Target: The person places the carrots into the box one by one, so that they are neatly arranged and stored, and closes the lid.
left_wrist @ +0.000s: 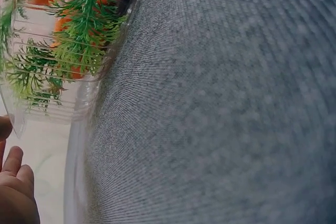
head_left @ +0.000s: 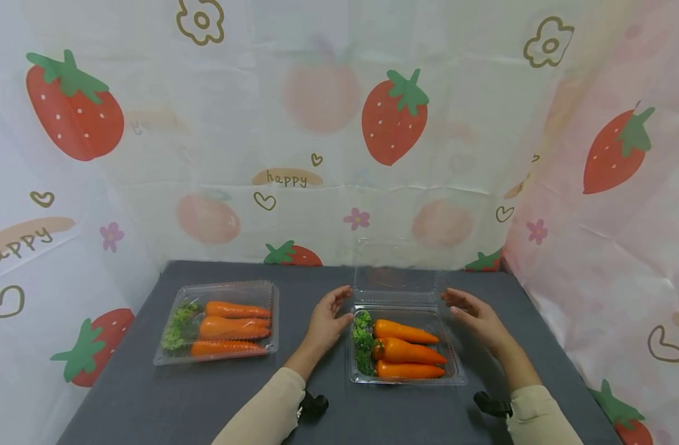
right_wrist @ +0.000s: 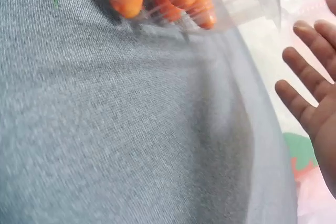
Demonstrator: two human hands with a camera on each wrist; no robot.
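A clear plastic clamshell box (head_left: 455,371) sits in front of me, its transparent lid (head_left: 397,283) standing up at the back. Three orange carrots (head_left: 410,352) lie side by side in the base, with leafy green tops (head_left: 363,343) along the left wall. My left hand (head_left: 325,322) is beside the box's back left corner, relaxed fingers right by the lid's edge. On the other side, my right hand (head_left: 480,316) is near the back right corner, its fingertips close to the lid; the right wrist view shows its fingers (right_wrist: 307,69) spread and holding nothing.
A second clear box (head_left: 275,309), lid closed over carrots and greens, lies to the left on the dark grey cloth-covered table (head_left: 233,395). Strawberry-printed curtains (head_left: 317,123) enclose the table at the back and both sides.
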